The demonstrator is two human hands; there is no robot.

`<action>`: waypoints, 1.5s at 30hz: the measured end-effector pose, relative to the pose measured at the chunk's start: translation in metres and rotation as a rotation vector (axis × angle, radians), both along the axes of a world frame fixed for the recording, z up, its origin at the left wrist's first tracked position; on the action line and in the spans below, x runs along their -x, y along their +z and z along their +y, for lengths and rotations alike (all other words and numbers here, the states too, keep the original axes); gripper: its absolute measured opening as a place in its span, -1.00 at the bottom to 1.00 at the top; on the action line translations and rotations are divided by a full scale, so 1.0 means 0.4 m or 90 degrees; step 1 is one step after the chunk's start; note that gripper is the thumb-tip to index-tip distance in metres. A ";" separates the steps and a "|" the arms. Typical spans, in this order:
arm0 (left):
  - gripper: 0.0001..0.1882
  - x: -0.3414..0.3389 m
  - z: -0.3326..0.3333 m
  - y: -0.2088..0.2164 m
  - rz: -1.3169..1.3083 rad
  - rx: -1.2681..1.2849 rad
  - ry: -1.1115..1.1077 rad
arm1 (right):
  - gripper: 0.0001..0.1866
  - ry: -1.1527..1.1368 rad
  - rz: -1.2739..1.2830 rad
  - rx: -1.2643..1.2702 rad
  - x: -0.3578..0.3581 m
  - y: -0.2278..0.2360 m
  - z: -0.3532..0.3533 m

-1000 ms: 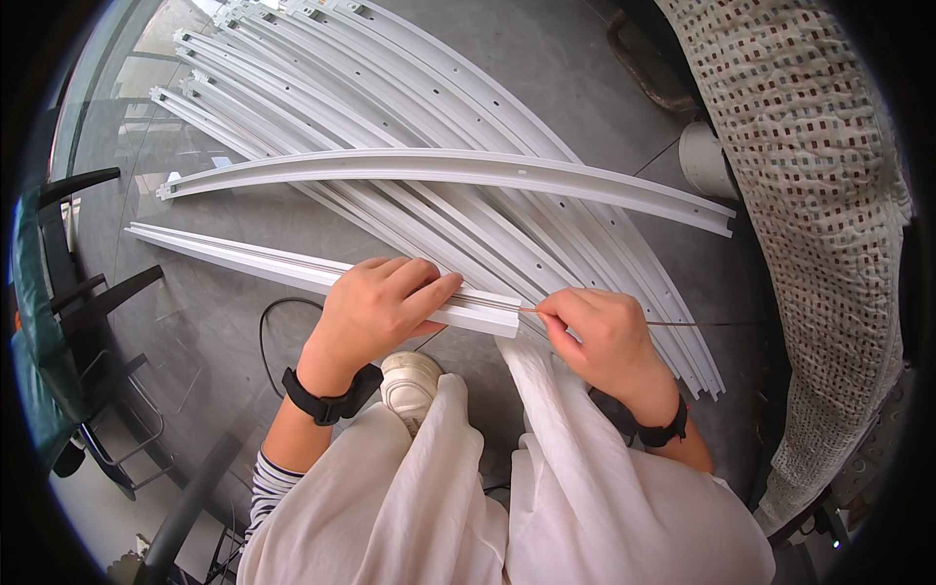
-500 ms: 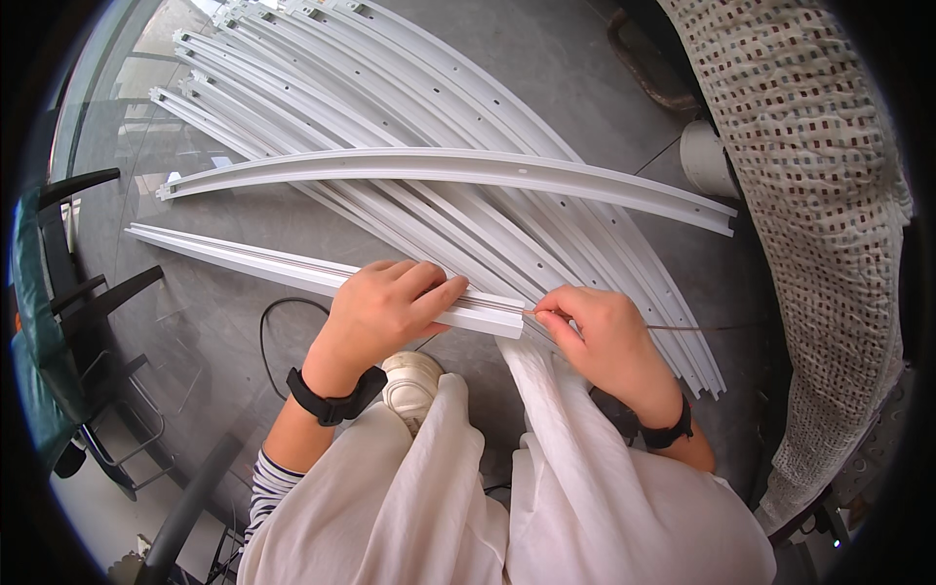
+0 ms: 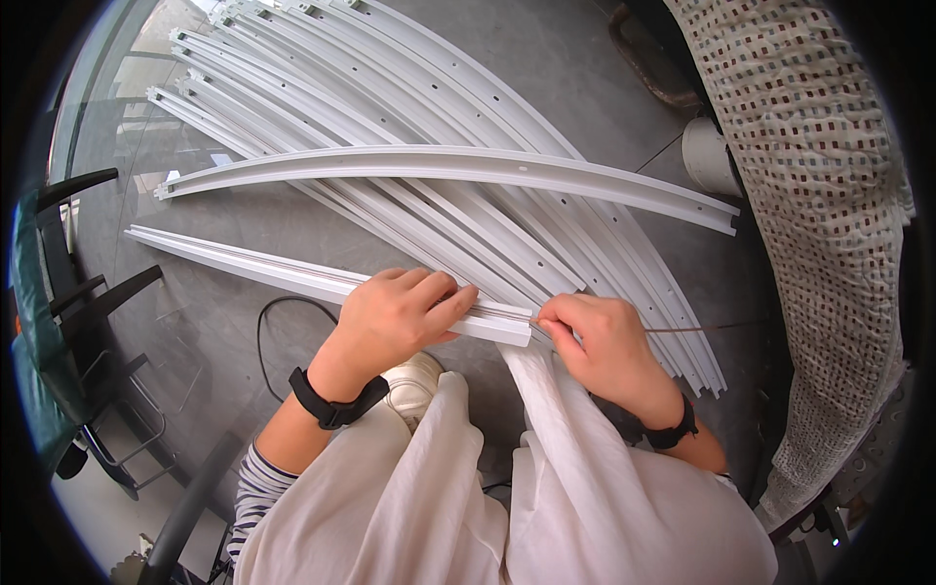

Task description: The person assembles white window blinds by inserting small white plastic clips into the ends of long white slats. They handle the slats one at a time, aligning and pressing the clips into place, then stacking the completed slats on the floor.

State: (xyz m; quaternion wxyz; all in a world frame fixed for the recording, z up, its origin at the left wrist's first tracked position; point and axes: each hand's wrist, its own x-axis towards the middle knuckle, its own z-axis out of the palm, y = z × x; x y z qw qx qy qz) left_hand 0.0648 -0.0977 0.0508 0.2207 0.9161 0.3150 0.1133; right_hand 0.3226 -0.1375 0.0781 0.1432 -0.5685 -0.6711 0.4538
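Note:
My left hand (image 3: 402,310) is closed round a long white track rail (image 3: 263,271), close to its near right end. The rail slants away to the far left over the floor. A thin brownish wire (image 3: 682,330) runs along the rail's groove and out past its end. Just beyond that end, my right hand (image 3: 603,336) pinches the wire between thumb and forefinger. The wire's free part trails off to the right behind that hand. Fingertips of my left hand press on top of the groove.
Several white rails (image 3: 419,127) lie in a slanting pile on the grey floor, with one single rail (image 3: 448,162) across them. A white round container (image 3: 709,156) stands by a woven cover (image 3: 809,195) at right. A black cable (image 3: 261,336) loops beside my shoe (image 3: 413,385).
Both hands and the rail's near end have shifted slightly to the right. My right hand still pinches the wire at the rail's end.

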 end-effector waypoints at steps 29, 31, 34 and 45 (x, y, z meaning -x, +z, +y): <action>-0.47 -0.008 -0.004 -0.001 0.016 0.032 -0.017 | -0.97 0.007 0.017 -0.001 -0.006 -0.013 -0.008; -0.47 -0.007 -0.004 -0.003 0.012 0.030 -0.017 | -0.97 0.009 0.022 0.003 -0.006 -0.014 -0.007; -0.48 -0.007 -0.006 -0.002 0.014 0.030 -0.017 | -0.97 0.011 0.033 0.010 -0.004 -0.018 -0.007; -0.48 -0.013 -0.013 -0.009 0.005 0.055 -0.002 | -0.93 -0.021 0.041 0.074 -0.001 -0.031 -0.013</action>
